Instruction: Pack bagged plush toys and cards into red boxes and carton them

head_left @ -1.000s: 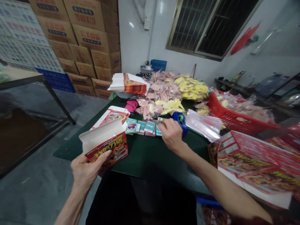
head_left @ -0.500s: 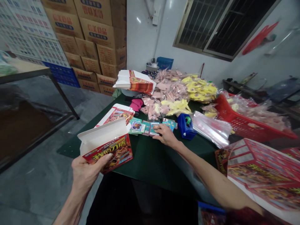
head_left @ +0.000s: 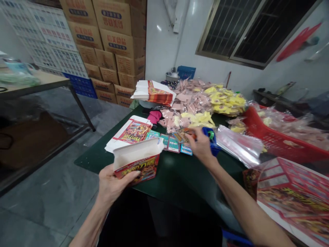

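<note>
My left hand grips an open red printed carton by its lower edge, with the white inside of its flap showing. My right hand pinches a small printed card, which is slightly blurred. Just below it, several teal printed cards lie in a loose row on the dark green table. A flat red-and-white carton blank lies to their left, partly behind the open carton. A blue tape dispenser stands just beyond my right hand, partly hidden by it.
Bags of pink and yellow goods are heaped at the table's far side, beside a stack of flat cartons. Clear plastic bags lie right of the dispenser. A red basket and large printed cartons stand to the right.
My right hand has lifted a card from the row and moved right, towards the dispenser. My left hand has carried the open carton closer to the table's middle.
</note>
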Demonstrator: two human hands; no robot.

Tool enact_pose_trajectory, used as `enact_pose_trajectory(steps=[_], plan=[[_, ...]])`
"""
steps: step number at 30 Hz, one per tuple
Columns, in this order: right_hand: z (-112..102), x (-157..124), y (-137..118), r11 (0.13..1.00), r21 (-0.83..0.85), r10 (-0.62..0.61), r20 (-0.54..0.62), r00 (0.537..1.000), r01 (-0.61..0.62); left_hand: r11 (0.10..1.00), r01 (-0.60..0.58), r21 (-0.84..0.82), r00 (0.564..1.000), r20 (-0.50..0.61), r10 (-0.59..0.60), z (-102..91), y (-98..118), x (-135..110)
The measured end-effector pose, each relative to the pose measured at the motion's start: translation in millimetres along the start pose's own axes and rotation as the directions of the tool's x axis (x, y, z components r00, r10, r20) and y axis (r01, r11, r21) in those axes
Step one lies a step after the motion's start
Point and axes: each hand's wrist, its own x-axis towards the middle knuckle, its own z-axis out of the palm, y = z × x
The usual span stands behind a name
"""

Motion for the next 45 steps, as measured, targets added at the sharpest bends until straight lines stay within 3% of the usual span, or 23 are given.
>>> enact_pose_trajectory(steps=[2, 3, 5, 7, 11, 15, 20, 26, 32, 45], plan=[[-40, 6, -19, 0.963, 0.267, 0.073, -0.145, 0.987, -0.032, 0.999, 0.005, -0.054, 0.991, 0.137, 0.003, 11.8, 8, -1], [-59, 7, -31, 0.935, 0.354, 0.076, -0.156, 0.985, -0.016, 0.996, 0.017, -0.085, 0.979, 0.203, 0.001, 18.2, 12, -1], [-85, 3, -56, 0.915, 0.403, 0.049, -0.167, 0.985, 0.023, 0.99, 0.053, -0.132, 0.949, 0.314, -0.009, 30.5, 19, -1], [-93, -3, -76, 0.934, 0.353, -0.002, -0.166, 0.986, 0.061, 0.984, 0.071, -0.161, 0.914, 0.405, 0.001, 40.5, 25, -2], [-78, -13, -88, 0.963, 0.161, -0.184, -0.186, 0.965, 0.214, 0.979, 0.044, -0.201, 0.853, 0.517, 0.068, 51.0, 31, -4], [-71, -16, -86, 0.963, 0.018, -0.261, -0.201, 0.944, 0.27, 0.976, 0.039, -0.216, 0.853, 0.515, 0.08, 53.4, 30, -5], [-68, -23, -94, 0.929, -0.092, -0.368, -0.11, 0.923, 0.36, 0.977, 0.028, -0.212, 0.847, 0.524, 0.09, 56.0, 27, -7], [-41, -52, -98, 0.943, -0.135, -0.315, -0.073, 0.946, 0.304, 0.958, 0.123, -0.259, 0.879, 0.477, 0.016, 59.0, 25, -11], [-36, -61, -97, 0.957, -0.149, -0.269, -0.153, 0.951, 0.247, 0.983, -0.02, -0.18, 0.893, 0.439, 0.099, 62.3, 22, -11], [-34, -74, -98, 0.973, -0.211, -0.124, -0.164, 0.979, 0.088, 0.989, -0.09, -0.116, 0.9, 0.417, 0.131, 63.4, 18, -13]])
